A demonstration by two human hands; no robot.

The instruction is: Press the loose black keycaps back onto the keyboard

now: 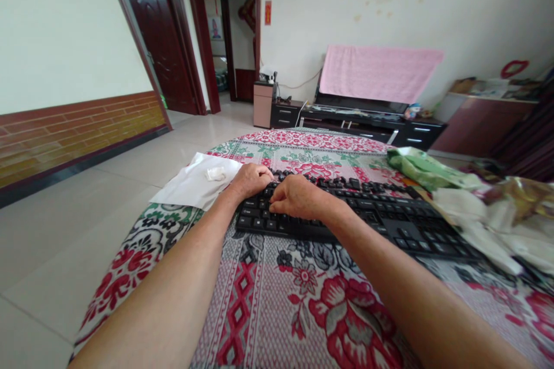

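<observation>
A black keyboard (363,216) lies across the patterned tablecloth, its left half under my hands. Along its far edge sit several loose black keycaps (341,183). My right hand (300,196) is bent down over the left-side keys, thumb and fingers drawn together at the key surface; whatever is between them is hidden. My left hand (253,180) rests at the keyboard's upper left corner with its fingers curled close together, and I cannot make out anything in them. Beside my left hand lies a white sheet of paper (190,184) with a small crumpled white piece (215,173) on it.
To the right, a green patterned cloth (433,167) and a pile of pale cloth or bags (497,219) lie against the keyboard's end. The tablecloth (259,311) covers the rounded table. Beyond it stands a low black cabinet (359,127) with a pink towel (376,72) above.
</observation>
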